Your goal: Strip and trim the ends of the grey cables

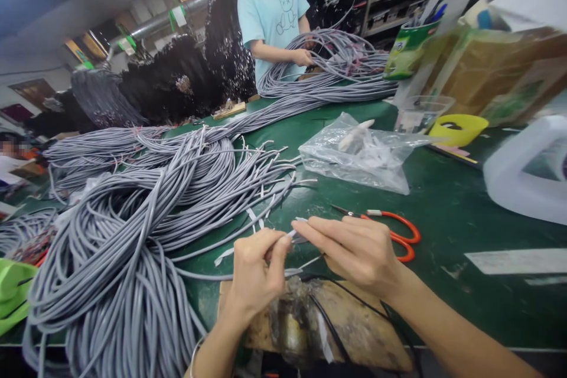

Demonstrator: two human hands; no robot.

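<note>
My left hand (257,269) is closed in a pinch round the end of a grey cable (208,276) that runs off to the left. My right hand (354,251) meets it from the right, its fingers pinched on the same cable tip, where a small white piece shows. Both hands hover over a worn wooden block (354,331) at the near table edge. A big heap of grey cables (146,212) lies just left of my hands. Red-handled scissors (398,236) rest on the green table (452,212) right behind my right hand.
A clear plastic bag (358,156) holds small white parts at centre right. A yellow bowl (458,129), a clear cup (420,113) and a white jug (529,168) stand at the right. A person in a light blue shirt (272,12) handles cables at the far side.
</note>
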